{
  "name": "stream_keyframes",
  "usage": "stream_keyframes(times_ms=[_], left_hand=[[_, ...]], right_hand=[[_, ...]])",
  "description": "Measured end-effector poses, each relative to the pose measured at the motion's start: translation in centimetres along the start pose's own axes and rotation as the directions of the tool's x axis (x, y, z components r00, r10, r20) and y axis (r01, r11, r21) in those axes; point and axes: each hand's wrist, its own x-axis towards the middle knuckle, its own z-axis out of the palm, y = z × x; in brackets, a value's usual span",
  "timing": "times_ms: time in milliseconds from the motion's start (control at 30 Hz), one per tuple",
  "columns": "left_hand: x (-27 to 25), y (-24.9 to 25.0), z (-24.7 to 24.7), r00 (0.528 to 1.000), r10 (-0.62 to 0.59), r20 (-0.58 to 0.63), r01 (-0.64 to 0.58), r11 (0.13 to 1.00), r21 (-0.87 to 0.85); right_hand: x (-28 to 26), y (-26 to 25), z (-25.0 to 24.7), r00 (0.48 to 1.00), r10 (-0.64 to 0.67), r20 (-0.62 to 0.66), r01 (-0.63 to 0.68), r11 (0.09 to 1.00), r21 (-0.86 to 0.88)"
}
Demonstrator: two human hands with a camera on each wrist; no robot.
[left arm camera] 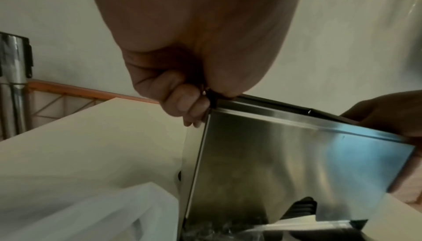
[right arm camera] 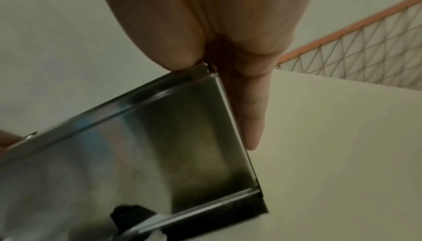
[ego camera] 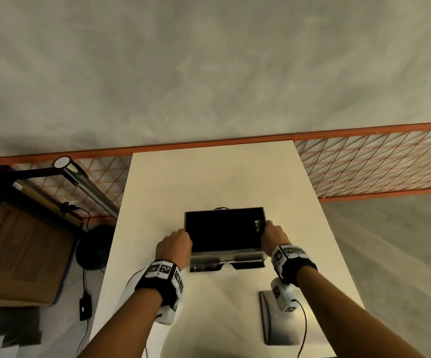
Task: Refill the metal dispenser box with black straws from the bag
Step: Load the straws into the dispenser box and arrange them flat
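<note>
The metal dispenser box [ego camera: 226, 250] stands mid-table, its top open and the inside dark; single straws cannot be made out there. Black straw ends [left arm camera: 301, 207] show in the front cut-out. My left hand [ego camera: 183, 236] grips the box's top left corner, fingers [left arm camera: 182, 100] curled at the side and thumb on the rim. My right hand [ego camera: 266, 228] pinches the right wall, thumb on the rim and a finger [right arm camera: 248, 118] straight down the outside. The box [right arm camera: 137, 145] fills the right wrist view. Translucent bag plastic [left arm camera: 102, 214] lies just left of the box.
A flat metal lid [ego camera: 278, 319] lies on the white table [ego camera: 209, 177] near the front right, under my right forearm. An orange wire rack [ego camera: 377, 161] runs behind the table. Cardboard boxes [ego camera: 15, 254] and a lamp [ego camera: 80, 182] stand at the left.
</note>
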Motion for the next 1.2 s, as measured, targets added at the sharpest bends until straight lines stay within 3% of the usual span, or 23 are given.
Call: stream_keyframes(times_ms=[333,933,1200], left_hand=[[-0.5,0.9,0.9,0.998,-0.06,-0.021,0.061,0.997,0.037],[-0.7,1.3,0.6,0.994,-0.104,0.016,0.104,0.994,-0.038],[-2.8,0.2,-0.1,0.99,-0.132,0.041,0.138,0.961,-0.239]], right_hand=[[0.0,0.5,-0.5,0.993,-0.114,0.031,0.115,0.992,-0.043],[0.3,0.6,0.5,0.997,-0.071,-0.027,0.07,0.997,-0.015],[-0.8,-0.6,-0.6,0.999,-0.027,0.023,0.028,0.999,-0.041]])
